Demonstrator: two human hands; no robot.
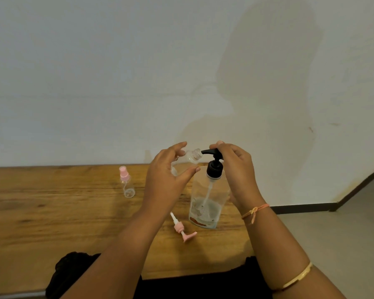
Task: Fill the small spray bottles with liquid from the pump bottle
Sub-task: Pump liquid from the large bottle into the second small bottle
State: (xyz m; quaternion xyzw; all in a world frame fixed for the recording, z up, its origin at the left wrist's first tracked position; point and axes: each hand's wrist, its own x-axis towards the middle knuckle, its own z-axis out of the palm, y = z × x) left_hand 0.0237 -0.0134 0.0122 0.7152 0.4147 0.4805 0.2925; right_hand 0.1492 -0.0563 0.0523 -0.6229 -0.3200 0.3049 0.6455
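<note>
A wood bench (52,212) meets a white wall (117,72). On it stands the pump bottle (207,203); the right hand (235,167) grips its black top. The left hand (166,175) holds a small bottle (190,157) at its spout.

A plain white painted wall (95,72) fills the upper half, with a large soft shadow (268,83) across its right part. A brown wooden plank desk (52,212) stands with its far edge against the wall. Beyond the desk's right edge, pale grey floor (343,244) meets a dark baseboard strip (300,209).
</note>
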